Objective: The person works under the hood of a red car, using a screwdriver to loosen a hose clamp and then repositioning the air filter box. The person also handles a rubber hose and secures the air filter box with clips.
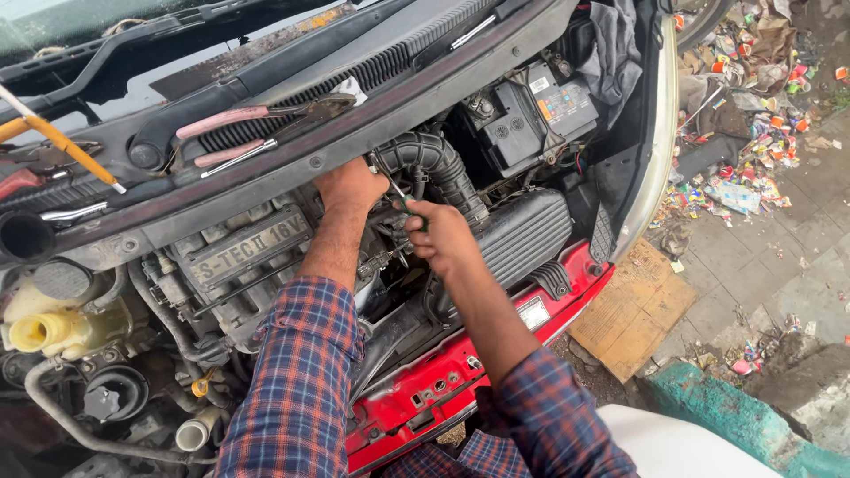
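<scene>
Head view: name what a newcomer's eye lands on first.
Two hands meet mid-frame in an open engine bay: the left hand reaches down beside the ribbed black intake hose, and the right hand holds a green-handled tool. Pink-handled pliers lie on the cowl above; the red front panel runs below.
</scene>
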